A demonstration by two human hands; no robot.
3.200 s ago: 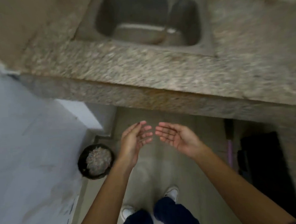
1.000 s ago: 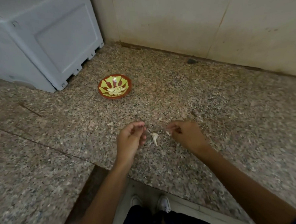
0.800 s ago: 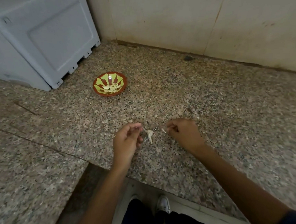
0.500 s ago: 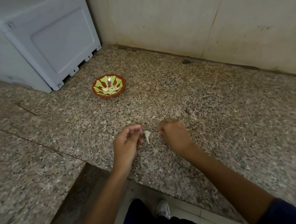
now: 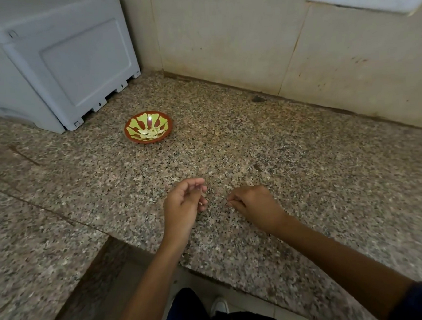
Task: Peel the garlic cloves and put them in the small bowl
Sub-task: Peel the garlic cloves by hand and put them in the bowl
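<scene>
Your left hand (image 5: 183, 205) and right hand (image 5: 254, 205) hover over the table (image 5: 303, 169), fingers curled, likely pinching scraps too small to tell; peeled cloves (image 5: 150, 133) sit in the small bowl (image 5: 130, 136).

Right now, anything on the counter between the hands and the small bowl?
Nothing visible. The stretch of granite counter between the left hand, the right hand and the small bowl is bare. The grey appliance stands left of the bowl, off that line.
</scene>
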